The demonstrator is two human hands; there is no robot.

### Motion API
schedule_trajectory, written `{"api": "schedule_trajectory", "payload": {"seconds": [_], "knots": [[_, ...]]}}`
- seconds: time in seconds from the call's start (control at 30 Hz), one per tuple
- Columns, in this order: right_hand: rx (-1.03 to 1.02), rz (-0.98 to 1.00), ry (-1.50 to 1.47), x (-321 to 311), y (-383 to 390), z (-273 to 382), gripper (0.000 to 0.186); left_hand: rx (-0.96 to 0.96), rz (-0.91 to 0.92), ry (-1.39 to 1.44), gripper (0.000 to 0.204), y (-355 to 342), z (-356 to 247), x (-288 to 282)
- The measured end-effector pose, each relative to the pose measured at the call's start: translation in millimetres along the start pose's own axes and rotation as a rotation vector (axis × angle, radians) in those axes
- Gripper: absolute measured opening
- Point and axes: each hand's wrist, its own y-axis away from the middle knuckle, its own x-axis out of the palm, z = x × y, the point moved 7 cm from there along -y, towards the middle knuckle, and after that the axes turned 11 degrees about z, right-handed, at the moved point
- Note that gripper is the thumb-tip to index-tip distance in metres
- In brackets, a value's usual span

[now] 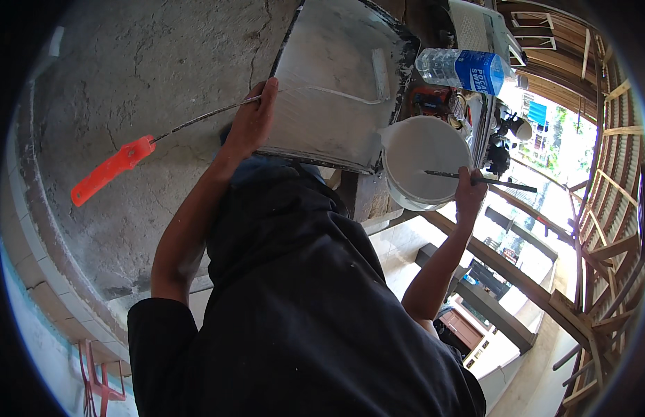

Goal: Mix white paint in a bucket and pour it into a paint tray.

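Note:
My left hand (251, 125) is closed at the near left edge of a paint-smeared tray (322, 55), its fingers partly hidden by that edge. Across the tray lies a paint roller (380, 74), its rod passing at my left thumb and its orange handle (114, 170) sticking out to the left. A white bucket (416, 198) of whitish paint stands beside the tray's right corner. My right hand (470, 198) grips a thin dark stick (506, 185) at the bucket's right rim. One end of the stick reaches over or into the bucket; I cannot tell how deep.
A clear plastic bottle with a blue label (479, 71) is beyond the bucket, near assorted cluttered items. Cracked grey concrete (162, 69) spreads to the left. A red plastic chair (100, 382) shows at lower left. Wooden beams (496, 260) run along the right.

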Motion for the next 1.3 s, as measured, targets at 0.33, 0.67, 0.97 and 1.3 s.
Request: {"api": "schedule_trajectory", "payload": {"seconds": [0.33, 0.67, 0.97, 1.3], "knots": [[-0.03, -0.002, 0.011, -1, -3, 0, 0.034, -0.016, 0.001, 0.002, 0.058, 6, 1, -1], [-0.072, -0.015, -0.056, -1, -5, -18, 0.029, 0.002, -0.016, 0.056, 0.057, 10, 1, -2], [-0.03, -0.004, -0.07, 0, -3, -17, 0.033, 0.046, -0.004, 0.034, 0.055, 11, -5, -4], [-0.01, 0.004, -0.092, -1, -4, -26, 0.032, 0.015, -0.004, -0.006, 0.052, 15, -8, 0]]}}
